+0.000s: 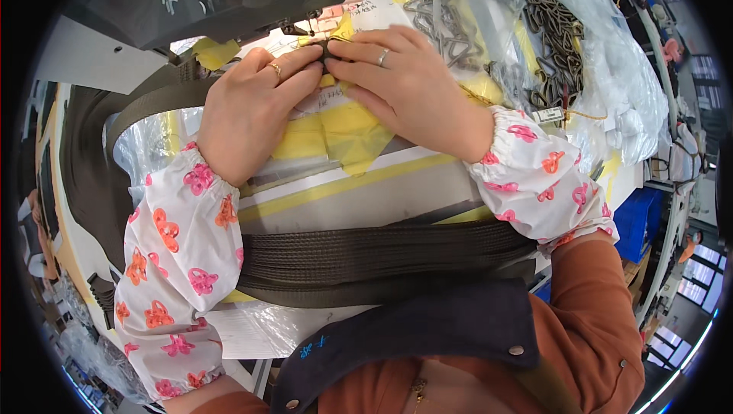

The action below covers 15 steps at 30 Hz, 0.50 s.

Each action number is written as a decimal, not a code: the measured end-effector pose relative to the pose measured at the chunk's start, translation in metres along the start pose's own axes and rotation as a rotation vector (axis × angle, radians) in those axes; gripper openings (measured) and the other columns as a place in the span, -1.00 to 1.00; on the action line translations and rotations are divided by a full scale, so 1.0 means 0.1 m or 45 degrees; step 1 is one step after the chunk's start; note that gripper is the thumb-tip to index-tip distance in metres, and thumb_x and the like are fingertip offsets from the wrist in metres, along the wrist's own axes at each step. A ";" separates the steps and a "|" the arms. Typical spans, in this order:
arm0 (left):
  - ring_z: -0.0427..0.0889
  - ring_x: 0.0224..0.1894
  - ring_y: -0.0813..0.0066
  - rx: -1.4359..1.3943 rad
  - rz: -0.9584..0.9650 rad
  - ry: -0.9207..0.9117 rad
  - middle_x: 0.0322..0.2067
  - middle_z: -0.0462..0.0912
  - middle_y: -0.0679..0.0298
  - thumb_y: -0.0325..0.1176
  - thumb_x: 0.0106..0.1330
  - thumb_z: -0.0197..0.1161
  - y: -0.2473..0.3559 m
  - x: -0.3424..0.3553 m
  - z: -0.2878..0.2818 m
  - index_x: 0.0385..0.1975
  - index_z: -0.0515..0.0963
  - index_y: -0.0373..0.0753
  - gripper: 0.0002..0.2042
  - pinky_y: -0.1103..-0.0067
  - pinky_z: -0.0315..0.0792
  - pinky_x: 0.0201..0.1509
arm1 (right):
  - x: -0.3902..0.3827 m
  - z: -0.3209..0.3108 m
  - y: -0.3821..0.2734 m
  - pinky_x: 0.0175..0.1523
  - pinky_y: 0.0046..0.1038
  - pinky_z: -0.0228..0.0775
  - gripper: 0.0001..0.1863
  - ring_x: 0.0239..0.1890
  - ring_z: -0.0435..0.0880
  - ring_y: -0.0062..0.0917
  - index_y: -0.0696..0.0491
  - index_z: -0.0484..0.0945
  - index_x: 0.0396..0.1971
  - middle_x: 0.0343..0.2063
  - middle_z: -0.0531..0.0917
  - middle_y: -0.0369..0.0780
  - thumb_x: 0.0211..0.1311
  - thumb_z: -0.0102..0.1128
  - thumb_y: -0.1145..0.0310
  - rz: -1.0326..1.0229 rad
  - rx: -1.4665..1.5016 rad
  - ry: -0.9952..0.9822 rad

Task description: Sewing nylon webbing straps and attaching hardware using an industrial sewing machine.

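Both hands meet under the needle area of a sewing machine [259,6], at the far middle. My left hand [252,109] has its fingers bent and pressed down on the end of a dark olive webbing strap [164,101]. From the other side, my right hand [416,86] pinches the same small dark end with its fingertips. The strap runs out to the left beneath my left hand and loops down. Part of the strap end is hidden by my fingers. Yellow tape [347,132] covers the machine bed just below the hands.
A thick bundle of dark webbing [382,257] lies across the near table edge. At the far right, metal rings [550,40] sit on clear plastic bags [634,86]. More webbing [88,162] piles up on the left. A blue bin [637,215] stands right of the table.
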<state>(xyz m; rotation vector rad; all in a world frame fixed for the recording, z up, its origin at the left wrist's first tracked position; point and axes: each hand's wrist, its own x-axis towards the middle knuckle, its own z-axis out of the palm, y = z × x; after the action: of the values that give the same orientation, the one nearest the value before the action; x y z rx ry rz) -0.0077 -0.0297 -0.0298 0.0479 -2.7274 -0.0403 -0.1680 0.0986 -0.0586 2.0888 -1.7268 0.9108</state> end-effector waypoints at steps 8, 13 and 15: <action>0.50 -0.16 0.22 0.006 -0.182 0.199 -0.13 0.52 0.18 -0.47 0.05 0.17 0.05 -0.08 0.04 -0.26 0.54 -0.16 -0.78 0.43 0.43 -0.14 | 0.10 0.02 -0.05 -0.03 -0.29 0.22 -0.86 -0.25 0.52 -0.52 0.02 0.54 -0.46 -0.20 0.59 -0.33 -0.11 0.10 0.42 -0.083 -0.345 -0.085; 0.54 -0.15 0.18 -0.197 -0.312 0.088 -0.15 0.54 0.15 -0.48 0.06 0.19 0.05 -0.11 0.09 -0.28 0.55 -0.15 -0.80 0.45 0.45 -0.12 | 0.08 0.02 -0.06 -0.03 -0.29 0.23 -0.87 -0.27 0.52 -0.52 0.02 0.54 -0.47 -0.24 0.59 -0.33 -0.11 0.09 0.42 -0.089 -0.310 -0.083; 0.55 -0.16 0.19 -0.164 -0.284 0.096 -0.16 0.55 0.15 -0.48 0.07 0.18 0.04 -0.10 0.08 -0.28 0.56 -0.16 -0.80 0.46 0.46 -0.13 | 0.10 0.01 -0.05 -0.03 -0.29 0.22 -0.87 -0.28 0.52 -0.52 0.01 0.53 -0.46 -0.27 0.59 -0.34 -0.10 0.09 0.42 -0.094 -0.344 -0.065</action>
<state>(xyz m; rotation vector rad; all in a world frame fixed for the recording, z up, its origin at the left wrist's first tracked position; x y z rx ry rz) -0.0020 -0.0254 -0.0404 0.3101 -2.6253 -0.2720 -0.1619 0.0914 -0.0523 1.9974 -1.6792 0.5718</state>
